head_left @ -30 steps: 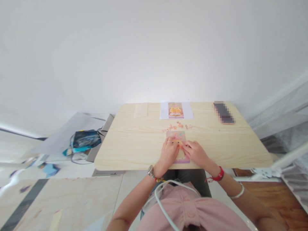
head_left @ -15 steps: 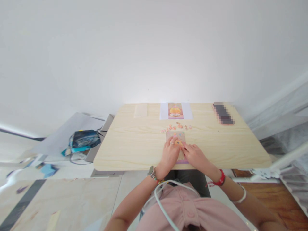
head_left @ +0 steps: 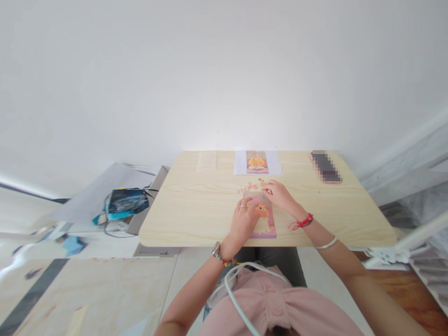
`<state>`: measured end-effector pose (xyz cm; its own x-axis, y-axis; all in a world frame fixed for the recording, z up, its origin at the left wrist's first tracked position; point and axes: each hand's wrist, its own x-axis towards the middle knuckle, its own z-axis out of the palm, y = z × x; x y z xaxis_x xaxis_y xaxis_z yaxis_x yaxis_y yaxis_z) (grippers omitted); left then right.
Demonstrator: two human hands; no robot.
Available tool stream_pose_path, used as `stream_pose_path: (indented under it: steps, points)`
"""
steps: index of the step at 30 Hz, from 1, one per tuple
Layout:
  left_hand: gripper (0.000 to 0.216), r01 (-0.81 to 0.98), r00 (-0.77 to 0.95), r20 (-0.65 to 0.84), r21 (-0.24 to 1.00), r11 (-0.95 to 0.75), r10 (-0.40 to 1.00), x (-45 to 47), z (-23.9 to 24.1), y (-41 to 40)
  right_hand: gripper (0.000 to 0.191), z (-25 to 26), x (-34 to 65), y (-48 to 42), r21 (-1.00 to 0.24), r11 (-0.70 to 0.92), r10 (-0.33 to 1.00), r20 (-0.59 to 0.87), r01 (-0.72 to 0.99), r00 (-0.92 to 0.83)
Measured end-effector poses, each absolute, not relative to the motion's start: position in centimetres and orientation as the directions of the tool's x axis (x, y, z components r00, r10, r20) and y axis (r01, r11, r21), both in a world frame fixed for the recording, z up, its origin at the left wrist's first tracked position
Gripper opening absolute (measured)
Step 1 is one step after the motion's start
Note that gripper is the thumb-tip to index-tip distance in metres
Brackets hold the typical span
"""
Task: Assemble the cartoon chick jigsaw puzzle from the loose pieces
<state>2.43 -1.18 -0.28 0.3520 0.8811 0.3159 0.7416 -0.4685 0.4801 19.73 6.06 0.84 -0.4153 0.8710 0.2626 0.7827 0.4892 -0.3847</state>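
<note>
A partly filled jigsaw puzzle (head_left: 268,227), with an orange figure and a pinkish-purple border, lies near the front edge of the table. My left hand (head_left: 244,218) rests flat over its left side, fingers stretched out and apart. Just beyond the puzzle, several loose puzzle pieces (head_left: 252,185) lie in a scattered row. My right hand (head_left: 278,193) is at the right end of that row, its fingertips drawn together in a pinch. Whatever is between those fingertips is too small to make out.
A printed picture sheet (head_left: 240,162) of the orange figure lies at the back of the table (head_left: 189,210). To its left is a pale translucent sheet (head_left: 207,161); to its right, a phone (head_left: 326,167). A white cable (head_left: 227,284) hangs before my chest.
My right hand has moved off the puzzle, forward to the loose pieces, uncovering the puzzle's right side. My left hand has stayed on the puzzle, its fingers now flatter.
</note>
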Motion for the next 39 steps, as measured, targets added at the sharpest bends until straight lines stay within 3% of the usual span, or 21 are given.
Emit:
stream_pose_path:
  steps: [8, 18, 21, 28, 39]
  points:
    - [0.022, 0.790, 0.247, 0.349, 0.468, -0.396, 0.904, -1.2, -0.4, 0.1, 0.026, 0.1, 16.3, 10.0, -0.311, 0.468, 0.884, 0.150, 0.827, -0.443]
    - [0.029, 0.844, 0.293, 0.312, 0.360, -0.397, 0.904, -3.1, -1.5, 0.7, 0.021, 0.8, 21.9, 6.5, -0.448, 0.434, 0.901, 0.202, 0.782, -0.385]
    - [0.034, 0.862, 0.316, 0.278, 0.316, -0.397, 0.907, -2.6, -1.6, 0.7, 0.032, 0.3, 23.3, 3.5, -0.471, 0.483, 0.872, 0.179, 0.738, -0.456]
    - [0.034, 0.927, 0.250, 0.172, 0.240, -0.286, 0.953, -1.7, -1.1, 0.0, 0.046, -1.1, 23.6, 0.6, -0.369, 0.469, 0.878, 0.093, 0.803, -0.470]
    - [0.033, 0.928, 0.240, 0.160, 0.253, -0.275, 0.958, -1.5, -1.1, 0.6, 0.044, -0.9, 23.6, 1.5, -0.373, 0.464, 0.880, 0.088, 0.803, -0.468]
